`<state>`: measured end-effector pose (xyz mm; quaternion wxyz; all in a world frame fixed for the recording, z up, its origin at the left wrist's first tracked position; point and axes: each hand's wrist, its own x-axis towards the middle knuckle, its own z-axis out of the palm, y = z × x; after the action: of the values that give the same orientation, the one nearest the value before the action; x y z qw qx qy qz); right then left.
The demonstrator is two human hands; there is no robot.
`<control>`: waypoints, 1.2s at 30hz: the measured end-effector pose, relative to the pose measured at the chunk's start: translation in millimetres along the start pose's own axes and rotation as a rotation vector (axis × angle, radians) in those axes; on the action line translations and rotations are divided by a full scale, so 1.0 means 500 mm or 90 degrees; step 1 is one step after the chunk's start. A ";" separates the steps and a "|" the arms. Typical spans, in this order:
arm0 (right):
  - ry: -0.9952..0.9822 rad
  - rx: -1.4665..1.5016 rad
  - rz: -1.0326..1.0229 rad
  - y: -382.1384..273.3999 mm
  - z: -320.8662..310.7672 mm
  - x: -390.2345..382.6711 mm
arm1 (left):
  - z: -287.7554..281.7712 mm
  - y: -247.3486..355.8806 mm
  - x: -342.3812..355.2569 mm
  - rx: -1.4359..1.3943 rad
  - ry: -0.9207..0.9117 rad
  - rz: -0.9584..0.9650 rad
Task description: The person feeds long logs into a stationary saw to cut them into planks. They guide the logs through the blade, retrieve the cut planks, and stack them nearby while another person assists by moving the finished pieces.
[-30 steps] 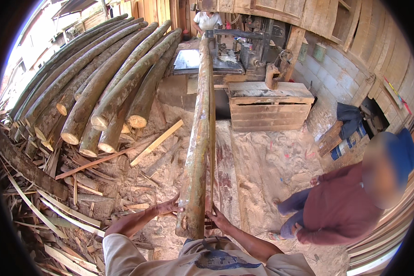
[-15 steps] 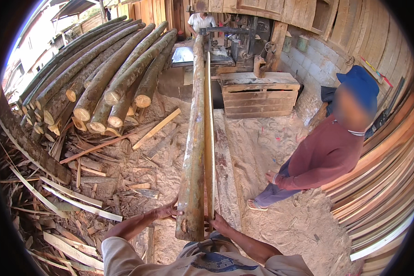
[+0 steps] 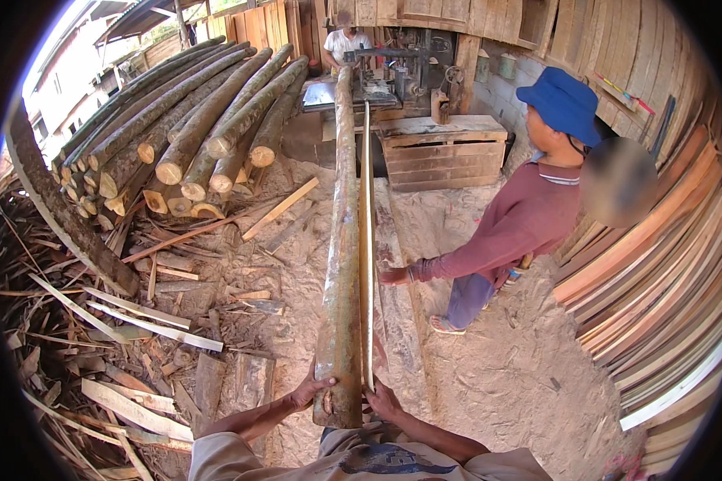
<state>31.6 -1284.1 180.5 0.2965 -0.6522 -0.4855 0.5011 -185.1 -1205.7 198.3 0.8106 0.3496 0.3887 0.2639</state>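
The near end of the log (image 3: 341, 264) is cupped by the left hand (image 3: 309, 393) on its bark side; the right hand (image 3: 383, 398) is pressed to the foot of the thin slab (image 3: 367, 240) standing on edge against the log's cut face; both hands are closed about the wood. The step seems best done with even support on both sides, so that the slab is kept tight to the log and neither piece is let twist; the grip is best kept low and level. The log lies with its long axis running straight away from the body, butt end near, far end at the saw bench (image 3: 361, 92). A co-worker's hand (image 3: 393, 276) is laid near the slab midway along; the log pile (image 3: 192, 136) lies to the left.
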 end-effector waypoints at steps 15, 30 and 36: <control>-0.061 0.051 0.027 0.065 0.099 -0.395 | 0.104 -0.244 -0.321 -0.024 0.029 0.033; 0.009 0.027 -0.101 0.209 0.259 -0.784 | 0.162 -0.493 -0.660 0.027 0.011 0.031; -0.069 0.217 -0.030 0.268 0.318 -0.922 | 0.170 -0.609 -0.772 -0.005 0.012 0.033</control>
<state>-85.0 -1776.1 180.7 0.3880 -0.5526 -0.4239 0.6037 -284.0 -1694.1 173.7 0.8011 0.3540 0.3862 0.2894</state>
